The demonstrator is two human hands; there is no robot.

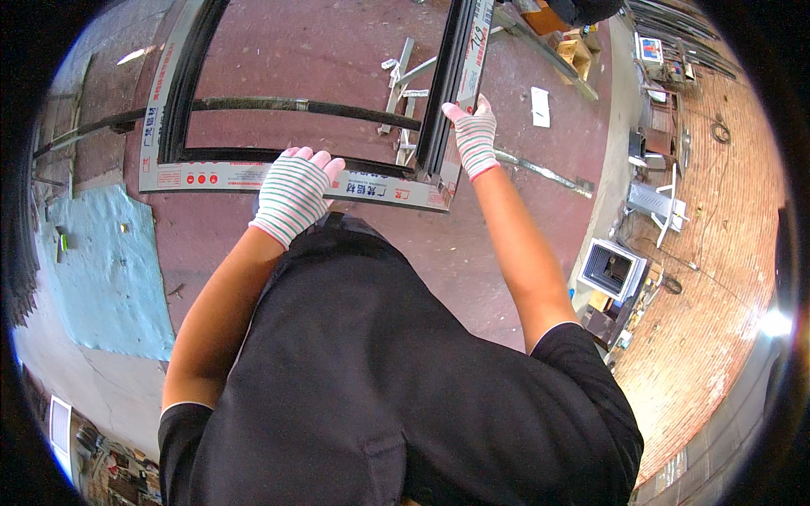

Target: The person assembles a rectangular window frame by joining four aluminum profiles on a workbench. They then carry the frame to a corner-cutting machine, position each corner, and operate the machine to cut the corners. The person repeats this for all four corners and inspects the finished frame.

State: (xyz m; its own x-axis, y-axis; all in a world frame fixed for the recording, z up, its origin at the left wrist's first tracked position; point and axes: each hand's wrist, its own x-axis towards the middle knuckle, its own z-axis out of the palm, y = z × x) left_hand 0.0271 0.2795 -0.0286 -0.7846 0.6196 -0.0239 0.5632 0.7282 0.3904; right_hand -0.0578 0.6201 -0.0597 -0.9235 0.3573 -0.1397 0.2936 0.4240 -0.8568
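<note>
Head view: L hand (294, 196) curls over near edge of frame (228, 175), R hand (474, 137) grips rt side nr corner; frame's just ahead of torso (363, 337). Best keep grips even, no twist.

Paper (540, 107) on floor (447, 270), right of frame (236, 177)

White paper (541, 107) on the reddish floor (456, 261) just right of the right fingers (460, 113), pale blue sheet (108, 274) well left of the left fingers (319, 158), and I'm seeing a brick wall (704, 244) way right of both.
</note>
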